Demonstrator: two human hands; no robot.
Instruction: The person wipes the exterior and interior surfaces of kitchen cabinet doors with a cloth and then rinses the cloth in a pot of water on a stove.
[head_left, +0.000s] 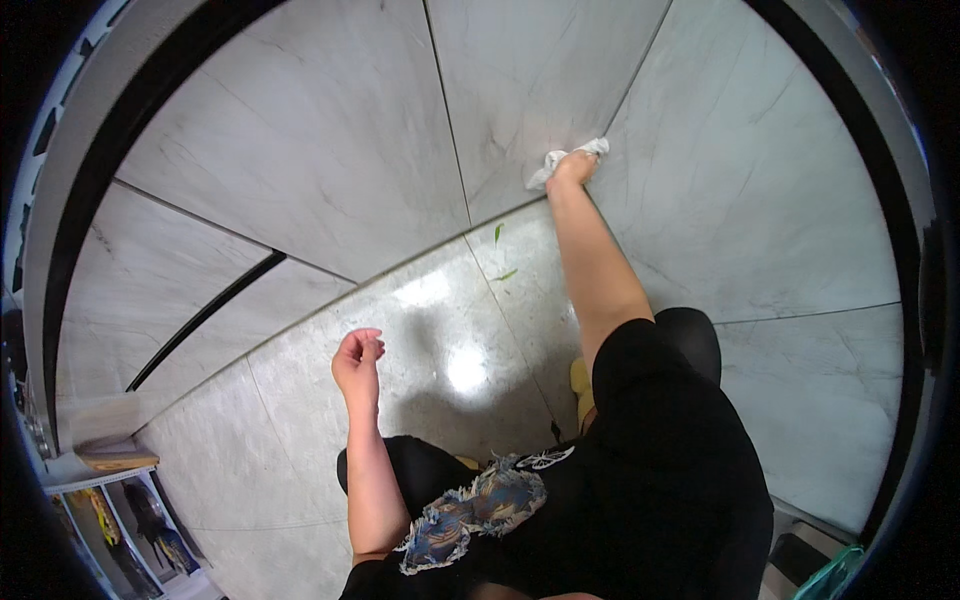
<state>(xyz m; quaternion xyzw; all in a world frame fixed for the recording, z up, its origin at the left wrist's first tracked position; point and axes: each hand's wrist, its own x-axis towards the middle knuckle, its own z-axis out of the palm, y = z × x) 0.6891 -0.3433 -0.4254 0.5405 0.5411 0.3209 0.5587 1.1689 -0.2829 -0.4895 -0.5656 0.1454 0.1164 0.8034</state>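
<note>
My right hand presses a crumpled white cloth or paper wipe against the grey marbled tile wall. It is low down, near the corner seam and just above the floor line. Part of the wipe is hidden under my fingers. My left hand hangs over the glossy floor, fingers loosely bent, and nothing shows in it. Two green leaf pieces lie on the floor between my hands, close to the wall.
Dark-edged counters curve around above the tiled panels. A black strip runs along the left panel. At lower left stands a shelf unit with packed items. A green plastic bag is at lower right. My yellow shoe rests below my right arm.
</note>
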